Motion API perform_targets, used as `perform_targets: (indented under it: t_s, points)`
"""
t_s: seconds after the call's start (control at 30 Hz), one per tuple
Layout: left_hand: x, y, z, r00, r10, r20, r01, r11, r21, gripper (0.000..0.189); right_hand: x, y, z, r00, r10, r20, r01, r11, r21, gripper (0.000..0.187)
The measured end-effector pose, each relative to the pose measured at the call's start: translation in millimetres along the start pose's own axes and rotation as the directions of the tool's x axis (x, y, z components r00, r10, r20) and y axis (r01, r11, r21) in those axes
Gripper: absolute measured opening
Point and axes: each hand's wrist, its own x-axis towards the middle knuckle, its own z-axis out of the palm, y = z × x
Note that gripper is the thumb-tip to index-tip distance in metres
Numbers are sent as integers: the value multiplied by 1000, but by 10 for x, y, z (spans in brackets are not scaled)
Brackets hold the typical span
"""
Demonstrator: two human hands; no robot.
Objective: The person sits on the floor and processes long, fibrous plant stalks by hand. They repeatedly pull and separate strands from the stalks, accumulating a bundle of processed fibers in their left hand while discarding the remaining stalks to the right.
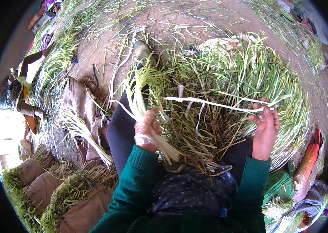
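My left hand (pixel 148 128), in a thin translucent glove, is closed around a bunch of pale green plant stalks (pixel 137 100); their white ends stick out below the fist. My right hand (pixel 265 126) pinches one long pale stalk (pixel 213 104) between thumb and fingers, near its leafy end. That stalk stretches left across my lap, over a heap of green and brownish stalks and leaves (pixel 210 122). Close to its left end a small whitish object (pixel 180 91) stands up; I cannot tell what it is.
Another bunch of stalks (pixel 86 135) lies on sacking (pixel 76 96) at the left. A large green pile (pixel 286 96) curves around the right. Brown sacks (pixel 85 209) sit lower left. A co-worker (pixel 15 90) is at the far left. A red bundle (pixel 306 167) lies at the right.
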Motion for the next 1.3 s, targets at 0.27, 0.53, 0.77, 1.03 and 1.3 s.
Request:
perform_targets:
  t_s: [0.27,0.53,0.77,1.03,1.3]
  points:
    - [-291,15,350,860,269,433,-304,952,13,22,-77,166,497,948,20,317,-19,1000,-6,16]
    - [-263,-300,569,813,196,549,-358,911,205,32,-280,167,843,901,185,391,-178,983,-54,22]
    - [-218,-364,568,786,81,613,-221,963,157,27,-279,301,935,864,300,405,-345,938,41,27]
    - [-60,-83,322,868,60,492,-109,991,72,18,-545,864,622,640,381,667,-296,924,-244,38]
    - [15,291,209,860,-88,503,182,973,-139,18,-777,555,-35,460,605,650,-459,789,-409,19]
